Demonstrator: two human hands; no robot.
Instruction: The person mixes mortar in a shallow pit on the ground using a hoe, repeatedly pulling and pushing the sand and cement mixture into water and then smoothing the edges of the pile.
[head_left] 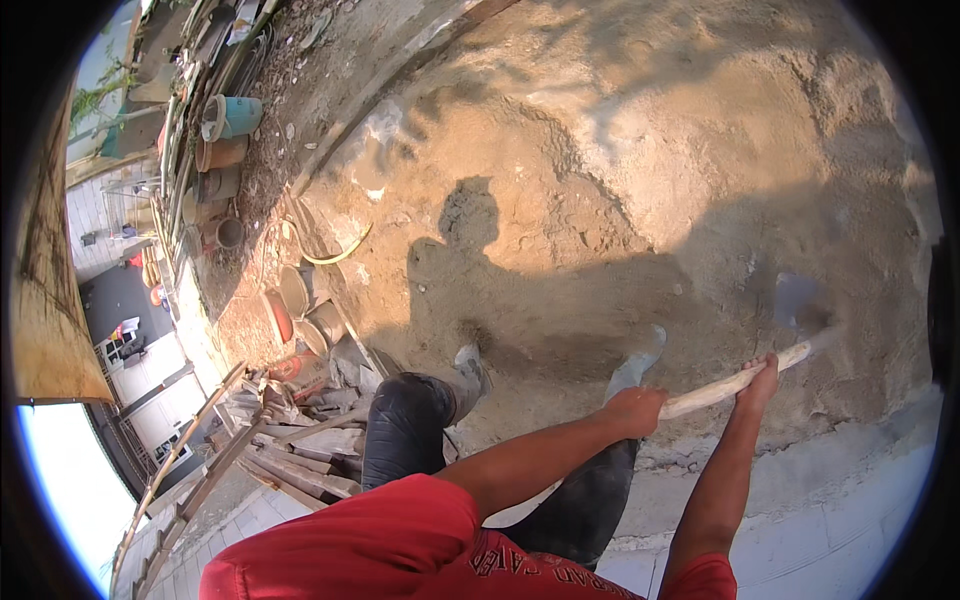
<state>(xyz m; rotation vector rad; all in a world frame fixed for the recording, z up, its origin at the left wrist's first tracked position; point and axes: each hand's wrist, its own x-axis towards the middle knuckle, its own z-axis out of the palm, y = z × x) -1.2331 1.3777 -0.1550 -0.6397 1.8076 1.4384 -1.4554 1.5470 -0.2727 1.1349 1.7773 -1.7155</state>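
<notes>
A long-handled digging tool that looks like a hoe [715, 390] is held across the right side of the head view. My left hand [637, 410] is closed around the near end of its pale wooden handle. Farther along, my right hand [760, 380] grips the same handle. The grey flat blade [797, 300] is blurred and lies over the sandy ground [560, 310], close to its surface; whether it touches cannot be told. My feet in muddy grey footwear stand on the sand, one [470, 372] to the left and one [640, 358] near my left hand.
A pile of split wood [310, 460] lies by my left leg. Beyond it are buckets and pots [310, 310], a curved yellow hose-like strip [345, 250], and a blue bucket [235, 117]. A long plank [370, 105] edges the sand. A pale concrete ledge [800, 510] runs along the lower right.
</notes>
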